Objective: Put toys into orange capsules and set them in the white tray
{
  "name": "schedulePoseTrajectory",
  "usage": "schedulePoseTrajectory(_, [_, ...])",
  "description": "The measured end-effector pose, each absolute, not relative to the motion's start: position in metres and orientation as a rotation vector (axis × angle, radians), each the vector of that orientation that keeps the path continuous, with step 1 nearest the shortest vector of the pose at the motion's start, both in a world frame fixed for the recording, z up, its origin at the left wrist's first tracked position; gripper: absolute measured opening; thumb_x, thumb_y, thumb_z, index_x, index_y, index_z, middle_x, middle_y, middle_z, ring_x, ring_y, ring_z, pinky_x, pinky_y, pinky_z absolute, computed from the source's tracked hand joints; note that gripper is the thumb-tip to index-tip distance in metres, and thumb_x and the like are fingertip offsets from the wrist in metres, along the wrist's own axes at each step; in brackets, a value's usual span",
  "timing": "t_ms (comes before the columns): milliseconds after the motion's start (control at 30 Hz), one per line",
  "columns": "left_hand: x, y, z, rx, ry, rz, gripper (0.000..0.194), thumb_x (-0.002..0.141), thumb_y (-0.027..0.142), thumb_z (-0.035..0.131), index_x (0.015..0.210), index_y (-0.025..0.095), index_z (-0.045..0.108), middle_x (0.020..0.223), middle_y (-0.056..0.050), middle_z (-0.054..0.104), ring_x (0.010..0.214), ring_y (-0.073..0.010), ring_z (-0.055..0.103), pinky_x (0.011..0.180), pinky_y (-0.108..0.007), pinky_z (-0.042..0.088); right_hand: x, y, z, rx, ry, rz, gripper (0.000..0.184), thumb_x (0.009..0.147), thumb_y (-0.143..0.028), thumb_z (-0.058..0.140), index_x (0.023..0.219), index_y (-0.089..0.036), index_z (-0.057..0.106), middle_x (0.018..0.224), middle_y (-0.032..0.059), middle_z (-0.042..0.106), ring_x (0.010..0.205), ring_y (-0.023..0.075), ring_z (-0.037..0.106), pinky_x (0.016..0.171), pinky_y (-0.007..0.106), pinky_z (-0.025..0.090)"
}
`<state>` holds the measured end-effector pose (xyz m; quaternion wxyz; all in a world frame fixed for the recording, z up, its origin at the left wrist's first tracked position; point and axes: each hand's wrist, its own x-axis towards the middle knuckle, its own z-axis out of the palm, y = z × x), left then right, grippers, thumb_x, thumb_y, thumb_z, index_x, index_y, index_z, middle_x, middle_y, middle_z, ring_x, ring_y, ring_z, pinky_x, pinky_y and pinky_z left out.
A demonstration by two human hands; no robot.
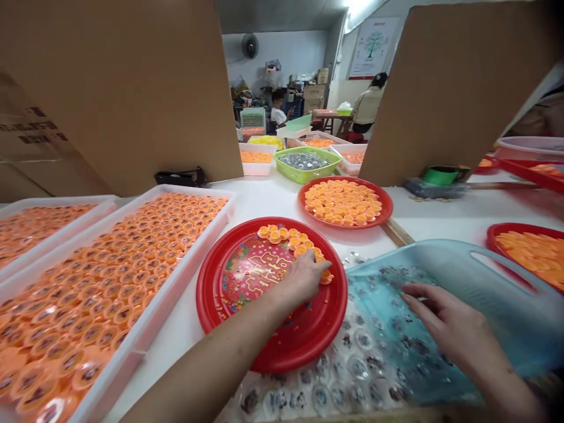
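Clear discs [321,397] are spread along the near table edge. Orange pieces [282,234] are lined along the red tray's [207,288] far right rim, touched by the left hand [304,275]; its grip cannot be told. Over the blue basket [445,258], the right hand [453,320] is held with fingers slightly parted. Beyond, a fuller red plate [386,202] is seen.

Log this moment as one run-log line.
left hand: at small orange plastic cups on round red tray | right hand: above translucent blue plastic basket | white rectangular tray: orange pieces inside

White wall [299,50], black fan [249,46], tree poster [374,47].
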<state>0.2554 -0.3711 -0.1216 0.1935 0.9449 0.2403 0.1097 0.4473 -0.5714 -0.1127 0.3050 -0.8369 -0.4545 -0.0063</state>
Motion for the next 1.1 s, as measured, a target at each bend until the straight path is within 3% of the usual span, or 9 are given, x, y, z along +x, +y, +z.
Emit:
schedulePoseTrajectory(267, [0.23,-0.382,-0.12,2.657,0.605,0.305,0.014,0.072,0.017,0.054,0.085,0.018,0.059,0.101,-0.01,0.052,0.087,-0.0235,0.051,0.07,-0.031,0.04,0.448,-0.545,-0.125,-2.43,-1.635,-0.142,0.02,0.084,-0.024,0.048,0.095,-0.02,0.064,0.093,0.0087,0.061,0.082,0.0249,0.061,0.069,0.036,0.047])
schedulePoseTrajectory(433, [0.19,-0.388,-0.116,2.537,0.768,0.283,0.011,0.072,0.019,0.052,0.083,0.019,0.052,0.077,-0.006,0.057,0.072,-0.0205,0.054,0.062,-0.029,0.038,0.443,-0.521,-0.131,-2.51,-1.811,-0.102,0.02,0.079,-0.012,0.057,0.095,-0.02,0.066,0.089,0.0081,0.057,0.085,0.0238,0.06,0.07,0.031,0.044])
schedulePoseTrajectory(500, [0.175,-0.388,-0.112,2.363,0.858,0.285,0.014,0.074,0.023,0.052,0.088,0.019,0.052,0.074,-0.003,0.059,0.065,-0.018,0.054,0.06,-0.027,0.038,0.443,-0.518,-0.132,-2.512,-1.818,-0.115,0.017,0.081,-0.012,0.054,0.089,-0.02,0.067,0.087,0.0075,0.057,0.081,0.0221,0.059,0.068,0.029,0.044])
schedulePoseTrajectory(700, [0.146,-0.385,-0.115,2.052,0.936,0.4,0.038,0.074,0.034,0.059,0.108,0.018,0.061,0.098,-0.008,0.062,0.069,-0.0165,0.056,0.064,-0.028,0.043,0.444,-0.526,-0.132,-2.499,-1.77,-0.223,0.023,0.089,-0.015,0.04,0.081,-0.018,0.061,0.087,0.0076,0.057,0.078,0.0209,0.059,0.066,0.03,0.044])
schedulePoseTrajectory(800, [0.141,-0.381,-0.122,1.928,0.938,0.416,0.038,0.071,0.035,0.063,0.105,0.018,0.063,0.087,-0.004,0.062,0.065,-0.015,0.054,0.059,-0.026,0.041,0.444,-0.529,-0.132,-2.456,-1.769,-0.258,0.019,0.088,-0.018,0.043,0.092,-0.017,0.061,0.099,0.0098,0.058,0.084,0.0224,0.059,0.071,0.032,0.046])
schedulePoseTrajectory(900, [0.139,-0.379,-0.122,1.776,0.886,0.398,0.04,0.069,0.035,0.066,0.104,0.017,0.062,0.07,0.001,0.057,0.06,-0.0123,0.048,0.055,-0.023,0.038,0.444,-0.522,-0.137,-2.399,-1.885,-0.292,0.029,0.086,-0.018,0.047,0.114,-0.016,0.057,0.116,0.0132,0.054,0.098,0.0258,0.056,0.08,0.034,0.045])
schedulePoseTrajectory(967, [0.139,-0.379,-0.119,1.651,0.819,0.363,0.044,0.068,0.033,0.067,0.108,0.017,0.06,0.064,0.004,0.051,0.057,-0.01,0.044,0.054,-0.022,0.035,0.444,-0.516,-0.142,-2.384,-1.957,-0.303,0.03,0.085,-0.015,0.048,0.114,-0.016,0.058,0.111,0.0129,0.057,0.097,0.0261,0.056,0.081,0.035,0.044])
schedulePoseTrajectory(1100, [0.137,-0.378,-0.117,1.282,0.712,0.347,0.046,0.066,0.032,0.071,0.107,0.015,0.059,0.066,0.004,0.05,0.057,-0.0073,0.046,0.056,-0.021,0.037,0.446,-0.514,-0.146,-2.447,-1.907,-0.347,0.018,0.085,-0.013,0.049,0.09,-0.018,0.065,0.085,0.0083,0.061,0.079,0.0221,0.059,0.066,0.029,0.044])
